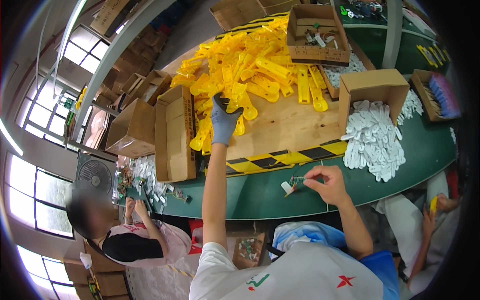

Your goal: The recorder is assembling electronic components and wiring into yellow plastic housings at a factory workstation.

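My left hand (224,120), in a grey-blue glove with dark fingertips, reaches into a heap of yellow plastic casings (235,65). Its thumb and fingers are spread over the casings at the near side of the heap; no casing is plainly gripped. My bare right hand (327,184) is above the green table edge, thumb and forefinger pinched on a small circuit board (298,179) with thin wires. A white block (287,188) is beside the board at the wires; whether it hangs or rests on the table I cannot tell.
A wooden board (295,130) with black-yellow edging carries the heap. Left stands a cardboard box (175,140); right, a tipped box (372,85) spills white plastic parts (375,145). Another box (320,52) holds wired parts. One co-worker (135,235) sits left, another (435,215) right.
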Demonstrator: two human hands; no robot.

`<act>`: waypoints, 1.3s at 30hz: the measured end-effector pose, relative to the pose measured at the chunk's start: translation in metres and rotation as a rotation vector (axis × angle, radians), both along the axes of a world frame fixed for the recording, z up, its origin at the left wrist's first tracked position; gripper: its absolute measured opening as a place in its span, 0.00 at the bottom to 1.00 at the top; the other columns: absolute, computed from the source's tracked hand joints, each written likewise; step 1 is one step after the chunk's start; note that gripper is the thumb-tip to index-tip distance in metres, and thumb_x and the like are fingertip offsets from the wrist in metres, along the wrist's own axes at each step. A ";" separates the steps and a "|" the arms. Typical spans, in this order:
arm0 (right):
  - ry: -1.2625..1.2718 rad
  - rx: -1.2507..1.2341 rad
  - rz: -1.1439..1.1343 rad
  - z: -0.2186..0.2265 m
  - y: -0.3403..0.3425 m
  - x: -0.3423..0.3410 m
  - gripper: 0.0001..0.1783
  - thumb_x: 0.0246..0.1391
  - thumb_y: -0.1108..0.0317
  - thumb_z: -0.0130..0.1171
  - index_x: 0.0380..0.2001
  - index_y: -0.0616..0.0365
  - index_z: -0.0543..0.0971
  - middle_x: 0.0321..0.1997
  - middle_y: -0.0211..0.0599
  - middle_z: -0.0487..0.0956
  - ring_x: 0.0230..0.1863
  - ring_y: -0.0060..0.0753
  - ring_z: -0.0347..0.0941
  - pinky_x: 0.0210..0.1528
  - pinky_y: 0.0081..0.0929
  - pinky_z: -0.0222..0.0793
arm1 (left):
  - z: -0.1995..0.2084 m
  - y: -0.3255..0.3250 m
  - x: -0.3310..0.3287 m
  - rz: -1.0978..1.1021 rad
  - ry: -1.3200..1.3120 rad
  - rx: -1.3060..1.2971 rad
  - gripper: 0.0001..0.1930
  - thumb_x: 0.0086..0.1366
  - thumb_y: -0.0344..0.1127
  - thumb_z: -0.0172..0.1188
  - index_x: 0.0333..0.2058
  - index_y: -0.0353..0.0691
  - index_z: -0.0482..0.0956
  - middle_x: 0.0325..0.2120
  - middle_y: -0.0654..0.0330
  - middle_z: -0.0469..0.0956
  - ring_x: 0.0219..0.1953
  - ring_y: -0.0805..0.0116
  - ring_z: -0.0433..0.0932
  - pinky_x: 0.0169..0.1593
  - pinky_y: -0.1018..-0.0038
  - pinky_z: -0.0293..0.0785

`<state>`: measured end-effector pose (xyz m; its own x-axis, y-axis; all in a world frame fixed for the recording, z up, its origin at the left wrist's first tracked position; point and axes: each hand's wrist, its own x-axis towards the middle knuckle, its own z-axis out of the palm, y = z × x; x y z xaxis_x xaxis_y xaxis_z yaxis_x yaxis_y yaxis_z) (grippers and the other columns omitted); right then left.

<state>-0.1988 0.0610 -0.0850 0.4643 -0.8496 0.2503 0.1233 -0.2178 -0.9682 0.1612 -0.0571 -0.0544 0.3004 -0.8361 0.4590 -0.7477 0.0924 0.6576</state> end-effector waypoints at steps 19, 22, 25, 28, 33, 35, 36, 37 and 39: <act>-0.060 0.351 0.182 -0.021 -0.109 0.040 0.10 0.58 0.70 0.64 0.40 0.65 0.80 0.37 0.33 0.82 0.35 0.18 0.77 0.40 0.18 0.74 | -0.066 0.098 -0.131 -0.682 1.565 0.600 0.25 0.72 0.47 0.49 0.61 0.39 0.64 0.40 0.51 0.79 0.33 0.60 0.82 0.34 0.70 0.82; -0.086 0.420 0.115 -0.025 -0.105 0.043 0.10 0.58 0.70 0.64 0.40 0.65 0.80 0.36 0.33 0.82 0.34 0.18 0.77 0.40 0.17 0.74 | -0.081 0.097 -0.139 -0.617 1.648 0.449 0.32 0.71 0.59 0.47 0.66 0.45 0.58 0.41 0.52 0.77 0.32 0.64 0.81 0.27 0.66 0.82; -0.035 0.430 0.110 -0.027 -0.106 0.041 0.10 0.58 0.71 0.64 0.40 0.65 0.80 0.35 0.32 0.82 0.34 0.19 0.77 0.40 0.17 0.74 | -0.072 0.098 -0.146 -0.561 1.416 0.364 0.31 0.72 0.57 0.45 0.67 0.48 0.57 0.43 0.53 0.76 0.33 0.64 0.81 0.27 0.66 0.82; -0.068 0.417 0.086 -0.027 -0.107 0.040 0.10 0.58 0.71 0.64 0.40 0.65 0.80 0.35 0.32 0.82 0.33 0.18 0.77 0.38 0.17 0.74 | -0.074 0.095 -0.146 -0.544 1.409 0.370 0.30 0.73 0.53 0.45 0.68 0.49 0.55 0.44 0.54 0.76 0.33 0.66 0.80 0.29 0.69 0.82; -0.001 0.390 0.082 -0.029 -0.107 0.038 0.10 0.58 0.70 0.64 0.39 0.65 0.79 0.33 0.32 0.81 0.32 0.17 0.76 0.36 0.17 0.74 | -0.073 0.096 -0.148 -0.500 1.330 0.352 0.28 0.74 0.50 0.47 0.67 0.46 0.59 0.41 0.57 0.77 0.33 0.71 0.79 0.32 0.72 0.80; -0.006 0.391 0.077 -0.029 -0.105 0.039 0.10 0.58 0.70 0.64 0.38 0.65 0.79 0.33 0.31 0.81 0.32 0.16 0.76 0.35 0.17 0.73 | -0.071 0.097 -0.148 -0.469 1.301 0.364 0.27 0.74 0.49 0.47 0.66 0.45 0.60 0.42 0.58 0.77 0.34 0.71 0.79 0.32 0.73 0.80; -0.011 0.373 0.080 -0.029 -0.106 0.039 0.10 0.58 0.69 0.65 0.38 0.65 0.79 0.32 0.31 0.81 0.32 0.16 0.76 0.35 0.16 0.73 | -0.070 0.096 -0.147 -0.443 1.266 0.356 0.26 0.74 0.48 0.47 0.66 0.44 0.61 0.42 0.58 0.78 0.34 0.72 0.79 0.33 0.73 0.79; -0.016 0.381 0.076 -0.029 -0.107 0.039 0.10 0.58 0.69 0.65 0.38 0.65 0.79 0.32 0.31 0.81 0.32 0.16 0.76 0.35 0.16 0.73 | -0.071 0.096 -0.147 -0.441 1.264 0.368 0.26 0.74 0.48 0.47 0.66 0.44 0.61 0.42 0.58 0.78 0.34 0.72 0.79 0.33 0.73 0.79; -0.012 0.379 0.092 -0.030 -0.106 0.040 0.09 0.58 0.69 0.64 0.37 0.64 0.79 0.32 0.30 0.81 0.31 0.15 0.75 0.35 0.16 0.72 | -0.072 0.097 -0.147 -0.424 1.308 0.330 0.25 0.74 0.46 0.47 0.64 0.41 0.64 0.41 0.57 0.78 0.33 0.72 0.79 0.34 0.75 0.79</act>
